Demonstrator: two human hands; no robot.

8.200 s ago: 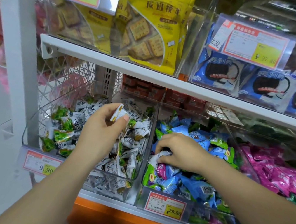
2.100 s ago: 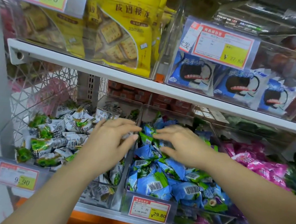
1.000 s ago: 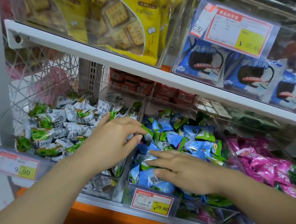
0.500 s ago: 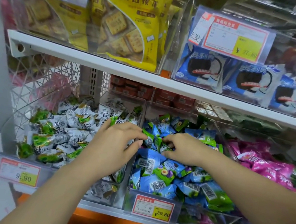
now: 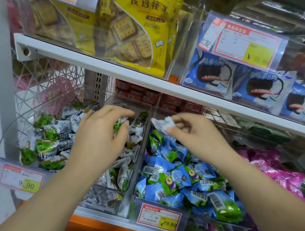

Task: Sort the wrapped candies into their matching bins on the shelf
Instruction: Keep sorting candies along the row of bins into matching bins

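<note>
My right hand (image 5: pixel 194 136) pinches a white wrapped candy (image 5: pixel 162 125) between thumb and fingers, lifted above the back of the middle clear bin (image 5: pixel 135 202), which holds blue and green candies (image 5: pixel 177 179). The candy hangs just right of the divider between that bin and the left one. My left hand (image 5: pixel 100 137) hovers over the left bin (image 5: pixel 101 205) of white and green candies (image 5: pixel 52 139), fingers loosely curved toward the divider. I cannot make out anything gripped in it.
A bin of pink candies (image 5: pixel 278 173) stands to the right. Price tags (image 5: pixel 159 217) clip onto the bin fronts. The white upper shelf (image 5: pixel 95 66) hangs low over the bins, carrying yellow biscuit bags (image 5: pixel 138 23) and blue cookie packs (image 5: pixel 210 72). A wire basket (image 5: pixel 38 87) flanks the left.
My right hand has risen out of the blue candies with a white candy pinched in it and moved toward the divider. My left hand has stayed over the left bin.
</note>
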